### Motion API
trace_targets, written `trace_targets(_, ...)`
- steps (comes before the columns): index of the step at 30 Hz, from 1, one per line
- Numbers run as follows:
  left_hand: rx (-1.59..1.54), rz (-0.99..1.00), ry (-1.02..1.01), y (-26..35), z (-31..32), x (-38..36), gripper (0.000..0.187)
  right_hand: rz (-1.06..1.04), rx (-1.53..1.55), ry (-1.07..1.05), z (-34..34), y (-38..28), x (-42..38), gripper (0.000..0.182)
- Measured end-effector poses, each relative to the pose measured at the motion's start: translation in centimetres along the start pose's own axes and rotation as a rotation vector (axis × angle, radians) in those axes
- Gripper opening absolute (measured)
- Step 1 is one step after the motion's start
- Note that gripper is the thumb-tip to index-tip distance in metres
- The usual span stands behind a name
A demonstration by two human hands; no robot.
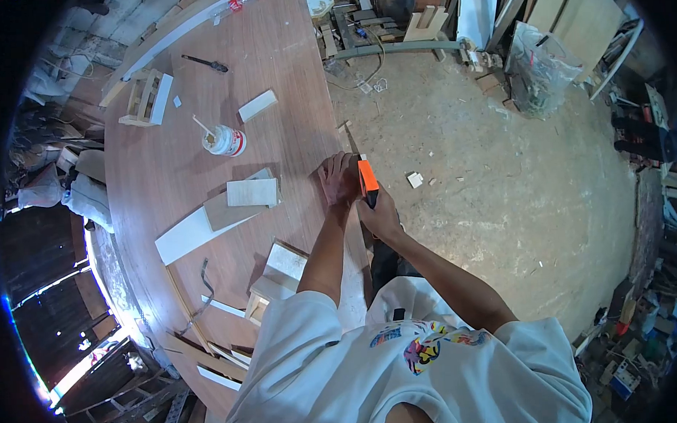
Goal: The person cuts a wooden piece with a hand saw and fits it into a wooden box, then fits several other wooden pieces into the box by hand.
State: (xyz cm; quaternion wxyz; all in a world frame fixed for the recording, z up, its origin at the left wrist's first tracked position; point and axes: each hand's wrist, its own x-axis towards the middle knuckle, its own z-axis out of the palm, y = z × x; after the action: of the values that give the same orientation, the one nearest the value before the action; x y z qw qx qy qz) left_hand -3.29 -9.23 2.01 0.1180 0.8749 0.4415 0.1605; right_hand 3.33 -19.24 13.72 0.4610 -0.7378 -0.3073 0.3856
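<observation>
My right hand (pixel 383 216) is closed around the orange and black handle of a handsaw (pixel 368 182). The saw's narrow blade points away from me along the table's right edge, partly hidden by my hands. My left hand (pixel 339 178) rests on the edge of the wooden table (pixel 298 131), right beside the saw, with its fingers spread and pressed down. Whatever lies under that palm is hidden. A small light wood piece (pixel 342 126) shows at the edge just beyond my left fingers.
On the table are an open white jar (pixel 226 141) with a stick in it, a white block (pixel 258 106), stacked boards (pixel 252 193), a wooden box (pixel 277 277), a small slatted frame (pixel 147 99) and a dark tool (pixel 205 63). Offcuts (pixel 415 180) lie on the floor. A clear plastic bag (pixel 540 70) stands behind.
</observation>
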Motion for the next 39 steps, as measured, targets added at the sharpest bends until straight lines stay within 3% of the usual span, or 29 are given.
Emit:
trace_targets(4,-0.069,0.006,0.013,-1.1,1.0,-0.8,0.042,0.068,-0.022,-0.055,0.2,2.0,4.5,0.018)
trace_targets(6,-0.069,0.033,0.048,-1.3,1.6,-0.6,0.044,0.315,0.122,-0.178,-0.2,0.8,6.0,0.021)
trace_targets(7,-0.074,0.028,0.092,-1.1,1.2,-0.6,0.042,0.199,0.055,-0.157,0.1,1.0,6.0,0.021)
trace_targets(10,-0.111,0.052,0.122,-0.6,0.1,-0.4,0.04,0.135,0.042,-0.115,0.4,1.6,5.1,0.02)
trace_targets(14,-0.162,0.126,0.077,-0.9,0.4,-0.1,0.044,0.149,0.152,-0.075,0.2,2.3,3.7,0.018)
trace_targets(22,-0.108,0.073,0.105,-0.4,0.8,-0.2,0.041,0.412,0.396,-0.226,-1.6,-1.4,8.7,0.005)
trace_targets(26,-0.064,0.058,0.073,-0.8,1.4,0.0,0.038,0.426,0.322,-0.319,-1.0,-1.3,11.6,0.008)
trace_targets(28,-0.076,0.053,0.074,-0.3,0.4,0.0,0.038,0.438,0.137,-0.228,-0.4,-2.1,10.9,0.012)
trace_targets(30,-0.088,0.034,0.079,-0.1,-0.1,0.4,0.037,0.395,0.171,-0.268,-0.4,-2.6,9.7,0.014)
trace_targets(32,-0.105,0.073,0.136,-0.5,-0.1,0.2,0.037,0.18,0.001,-0.181,-0.2,-3.1,7.9,0.016)
trace_targets(34,-0.064,0.088,0.153,-1.0,0.4,0.4,0.036,0.196,0.044,-0.116,-1.4,-6.4,4.9,0.018)
trace_targets(36,-0.024,0.093,0.158,-1.1,0.3,0.2,0.036,0.303,0.315,-0.224,-3.5,-9.2,2.0,0.007)
trace_targets(39,-0.206,0.061,0.184,-0.7,-0.2,1.0,0.034,0.286,0.388,-0.235,-4.5,-7.4,-1.7,0.007)
